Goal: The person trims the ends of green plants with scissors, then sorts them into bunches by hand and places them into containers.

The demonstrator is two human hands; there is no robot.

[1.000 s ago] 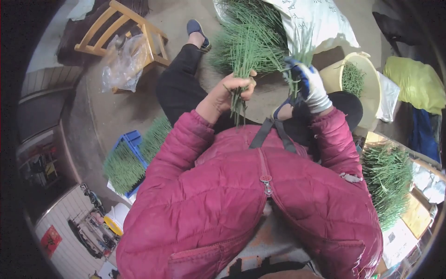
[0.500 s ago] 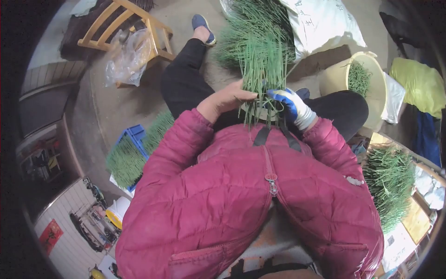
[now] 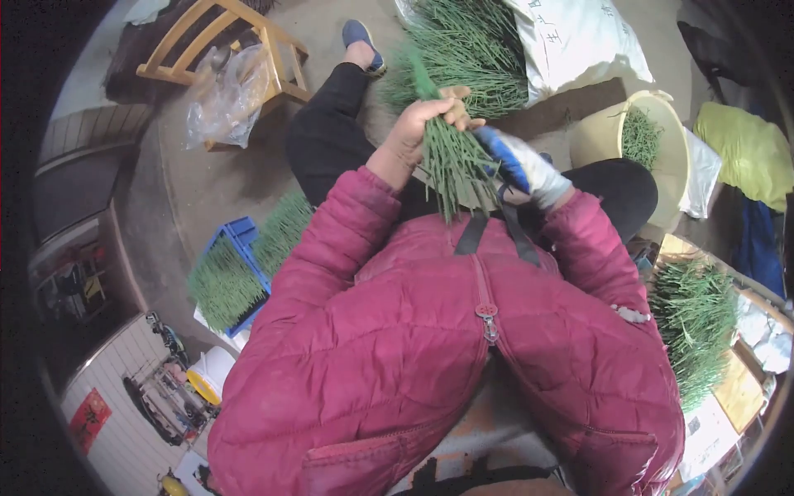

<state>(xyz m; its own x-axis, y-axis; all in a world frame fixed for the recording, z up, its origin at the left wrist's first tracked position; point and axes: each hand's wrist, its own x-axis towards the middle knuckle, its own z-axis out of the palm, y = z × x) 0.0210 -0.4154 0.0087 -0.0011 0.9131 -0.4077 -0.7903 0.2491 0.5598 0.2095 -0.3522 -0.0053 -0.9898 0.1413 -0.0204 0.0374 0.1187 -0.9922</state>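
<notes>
My left hand (image 3: 430, 120), bare, is closed around a bundle of thin green stalks (image 3: 455, 165) in front of my lap. The stalks fan out below the fist toward my jacket, and a blurred narrower part rises above it. Beside the bundle, on its right, is my right hand (image 3: 521, 169) in a blue and white glove, smeared by motion. Its fingertips are near the stalks, and what they hold, if anything, cannot be made out. A large heap of green stalks (image 3: 488, 58) lies just beyond my hands.
A white sack (image 3: 579, 50) stands behind the heap. To the right are a cream bucket (image 3: 600, 136) with green pieces and more stalks (image 3: 695, 322). On the left are a wooden chair (image 3: 285, 70) with plastic and a blue crate (image 3: 241, 236) of stalks.
My left hand has risen and closed around the stalks, which are now gathered into a tight bundle instead of spread wide. My gloved right hand has turned and is blurred beside it.
</notes>
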